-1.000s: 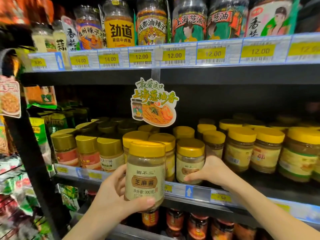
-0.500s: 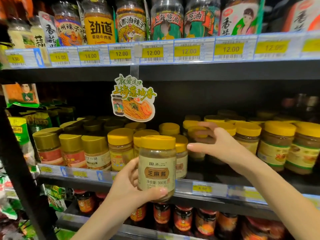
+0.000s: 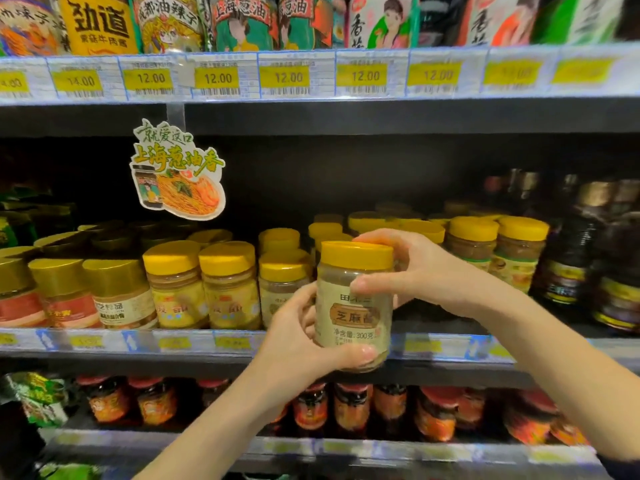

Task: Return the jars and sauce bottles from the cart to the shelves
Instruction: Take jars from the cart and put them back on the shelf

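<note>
A sesame paste jar [image 3: 353, 317] with a yellow lid and beige label is held upright in front of the middle shelf [image 3: 214, 342]. My left hand [image 3: 298, 337] grips it from below and from the left, thumb across the bottom of the label. My right hand [image 3: 412, 271] holds it from the right near the lid, fingers wrapped behind and thumb on the front. Behind the jar stand rows of like yellow-lidded jars [image 3: 228, 282]; a dark gap in the row lies just behind and to the right of the held jar.
Gold-lidded jars [image 3: 117, 292] fill the shelf's left end and dark sauce bottles [image 3: 588, 258] its right. A noodle promo sign [image 3: 178, 174] hangs from the upper shelf [image 3: 311, 77], which carries tall jars. Red-labelled chilli jars [image 3: 353, 407] line the shelf below.
My right hand left the shelved jars and closed on the held jar near its lid. The jar moved right and up toward the shelf. The view shifted right and closer.
</note>
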{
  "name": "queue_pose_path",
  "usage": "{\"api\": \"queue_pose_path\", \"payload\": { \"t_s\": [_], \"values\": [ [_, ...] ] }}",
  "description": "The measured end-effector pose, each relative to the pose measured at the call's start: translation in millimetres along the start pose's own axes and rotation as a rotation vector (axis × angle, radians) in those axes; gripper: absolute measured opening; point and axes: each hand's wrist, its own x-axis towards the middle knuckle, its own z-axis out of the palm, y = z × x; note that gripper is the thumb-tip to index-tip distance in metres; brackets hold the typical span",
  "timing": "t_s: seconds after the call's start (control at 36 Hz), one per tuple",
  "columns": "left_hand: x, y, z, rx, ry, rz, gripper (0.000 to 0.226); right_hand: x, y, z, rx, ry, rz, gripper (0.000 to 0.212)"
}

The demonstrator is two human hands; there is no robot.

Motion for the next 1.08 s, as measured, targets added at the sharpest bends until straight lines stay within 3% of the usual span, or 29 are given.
{"api": "queue_pose_path", "payload": {
  "t_s": [0.14, 0.31, 0.5, 0.56, 0.69, 0.78, 0.89, 1.08],
  "values": [
    [-1.3, -1.0, 7.3, 0.022, -0.060, 0.033, 0.068, -2.5, -0.2, -6.9, -0.127, -0.026, -0.012, 0.075],
    [1.5, 4.2, 6.6, 0.080, -0.091, 0.136, 0.069, 1.4, -3.1, -10.9, -0.192, 0.090, -0.118, 0.073],
    [2.2, -2.8, -14.3, 0.242, -0.020, 0.197, 0.078, 18.4, -9.8, -26.5, -0.159, 0.141, -0.148, 0.077],
    [-2.3, -10.9, -25.8, 0.402, 0.006, 0.193, 0.077, 25.1, -9.1, -31.9, -0.147, 0.155, -0.135, 0.083],
    [-16.1, -43.0, -60.4, 1.086, 0.048, 0.252, 0.071, 43.5, 11.4, -36.5, -0.167, 0.190, -0.094, 0.090],
    [-24.4, -59.2, -74.2, 1.257, 0.054, 0.198, 0.071, 53.1, 30.0, -33.1, -0.158, 0.192, -0.046, 0.084],
    [-31.6, -64.6, -77.8, 1.287, 0.032, 0.177, 0.070, 62.0, 50.1, -21.1, -0.183, 0.179, -0.039, 0.066],
    [-32.5, -65.0, -76.9, 1.233, 0.001, 0.168, 0.074, 70.5, 72.4, -6.7, -0.168, 0.155, 0.032, 0.082]
  ]
}}
